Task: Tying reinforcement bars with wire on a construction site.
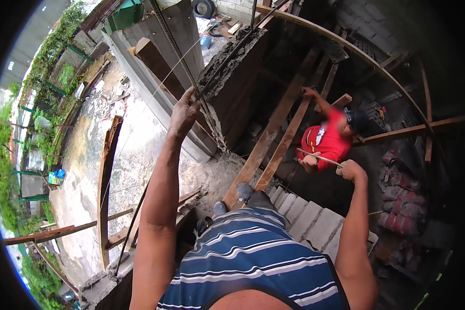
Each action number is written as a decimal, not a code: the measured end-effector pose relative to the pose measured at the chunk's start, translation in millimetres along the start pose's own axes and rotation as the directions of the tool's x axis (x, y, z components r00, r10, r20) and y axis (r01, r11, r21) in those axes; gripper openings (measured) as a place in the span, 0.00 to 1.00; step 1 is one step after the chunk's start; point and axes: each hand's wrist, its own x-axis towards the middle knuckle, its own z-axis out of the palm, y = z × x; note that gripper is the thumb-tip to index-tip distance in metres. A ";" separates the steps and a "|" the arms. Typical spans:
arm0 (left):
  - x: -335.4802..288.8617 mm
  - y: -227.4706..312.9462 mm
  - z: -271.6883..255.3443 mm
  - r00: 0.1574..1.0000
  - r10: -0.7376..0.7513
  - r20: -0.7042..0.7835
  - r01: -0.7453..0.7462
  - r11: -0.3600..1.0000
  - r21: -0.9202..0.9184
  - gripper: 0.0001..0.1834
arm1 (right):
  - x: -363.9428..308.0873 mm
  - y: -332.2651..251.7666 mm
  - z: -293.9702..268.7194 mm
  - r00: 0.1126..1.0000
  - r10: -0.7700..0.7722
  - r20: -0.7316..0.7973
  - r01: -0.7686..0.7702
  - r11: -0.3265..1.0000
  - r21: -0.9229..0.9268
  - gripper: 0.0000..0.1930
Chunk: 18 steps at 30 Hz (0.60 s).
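My left hand [184, 112] is raised and closed round a ribbed steel reinforcing bar [170, 41] that slants up beside a rough concrete column [232, 59]. On the other side, my right hand [352, 170] grips one end of a thin rod [319, 156]. That rod points left, toward a co-worker in a red shirt [336, 139] who is lower down. One of the co-worker's hands [309, 163] is just under the rod; whether it touches is unclear. The co-worker's other hand [309, 92] rests at a plank. My feet [245, 191] stand on wooden planks [268, 137].
Concrete blocks [315, 222] line up just right of my legs. Corrugated metal sheet [163, 103] stands left of the column. Below left lies a pale concrete yard [77, 191] with rubble, crossed by timber posts [108, 191]. Stacked sacks [400, 199] sit in the dark lower right.
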 end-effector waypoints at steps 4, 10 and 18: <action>4.4 19.4 4.2 0.995 -0.029 0.095 0.042 0.989 -0.139 0.27 | -51.2 10.8 27.5 0.991 -0.007 -0.133 0.076 0.848 0.524 0.11; 19.7 2.9 13.1 0.979 0.163 -0.120 -0.152 0.983 0.100 0.20 | -49.6 -46.7 90.3 0.690 0.244 -0.681 0.492 0.533 0.689 0.15; -0.2 14.6 14.7 0.956 0.258 -0.141 -0.206 0.930 0.304 0.22 | -37.2 -99.3 86.3 0.675 0.405 -0.616 0.650 0.068 0.757 0.20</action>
